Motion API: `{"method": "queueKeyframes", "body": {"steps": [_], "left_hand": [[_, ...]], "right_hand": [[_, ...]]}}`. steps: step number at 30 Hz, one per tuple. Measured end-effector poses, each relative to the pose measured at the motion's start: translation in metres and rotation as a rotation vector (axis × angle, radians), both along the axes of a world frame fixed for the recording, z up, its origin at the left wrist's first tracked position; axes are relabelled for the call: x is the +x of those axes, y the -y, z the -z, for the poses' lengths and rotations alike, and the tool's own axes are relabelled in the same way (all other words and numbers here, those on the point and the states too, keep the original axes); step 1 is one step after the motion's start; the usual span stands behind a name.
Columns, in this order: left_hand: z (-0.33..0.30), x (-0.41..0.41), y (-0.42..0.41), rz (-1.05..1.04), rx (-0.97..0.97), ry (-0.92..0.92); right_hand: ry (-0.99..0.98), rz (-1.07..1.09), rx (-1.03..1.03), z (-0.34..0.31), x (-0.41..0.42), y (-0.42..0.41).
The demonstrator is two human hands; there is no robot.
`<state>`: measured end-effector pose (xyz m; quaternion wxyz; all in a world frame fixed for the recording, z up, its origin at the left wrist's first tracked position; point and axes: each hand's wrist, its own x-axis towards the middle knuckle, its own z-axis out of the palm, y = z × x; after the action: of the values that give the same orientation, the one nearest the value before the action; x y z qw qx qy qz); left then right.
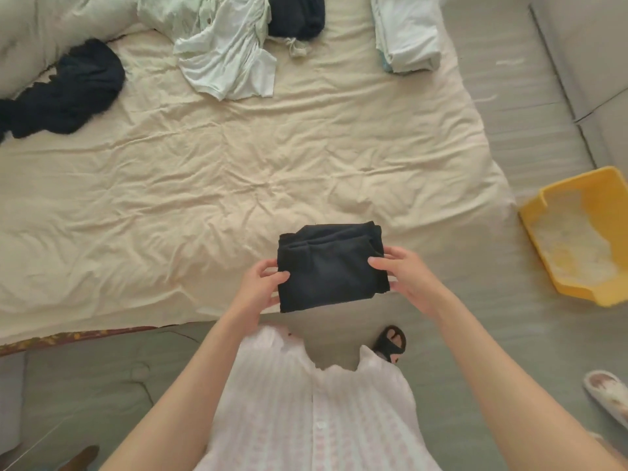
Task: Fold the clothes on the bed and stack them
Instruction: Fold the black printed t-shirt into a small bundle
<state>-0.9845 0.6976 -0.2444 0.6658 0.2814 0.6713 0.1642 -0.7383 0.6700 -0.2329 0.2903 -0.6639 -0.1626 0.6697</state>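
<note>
You hold a folded dark garment between both hands, raised over the near edge of the bed. Your left hand pinches its left side, thumb on top and fingers curled underneath; your right hand pinches the right side in the same way, thumb lying across the top fabric. The garment is a compact rectangle with several layers showing at its far edge (whether it touches the sheet I cannot tell).

Far across the bed, a loose pale green shirt lies crumpled, with another dark piece just right of it. At the far right sits a stack of folded pale clothes. On the far left, a crumpled dark garment sprawls beside a pale pillow.

On the floor to the right stands a yellow tray holding something white. A dark sandal shows near your body, and a pale slipper lies at the near right.
</note>
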Motion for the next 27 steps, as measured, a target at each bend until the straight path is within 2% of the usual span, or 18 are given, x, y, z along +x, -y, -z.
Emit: {"method": "queueKeyframes", "body": {"steps": [6,12,21,27], "left_hand": [[-0.019,0.135,0.037,-0.074,0.066,0.025],[-0.037,0.280,0.063,-0.072,0.028,0.095],[-0.056,0.438,-0.011,-0.055,0.143,0.079],[-0.053,0.563,-0.080,-0.127,0.172,0.119]], "right_hand": [[0.037,-0.030,0.091,-0.034,0.136,0.032],[0.113,-0.026,0.106,-0.062,0.273,0.048],[0.086,0.008,0.160,-0.069,0.436,-0.008],[0.139,-0.018,0.192,-0.072,0.554,-0.096]]}}
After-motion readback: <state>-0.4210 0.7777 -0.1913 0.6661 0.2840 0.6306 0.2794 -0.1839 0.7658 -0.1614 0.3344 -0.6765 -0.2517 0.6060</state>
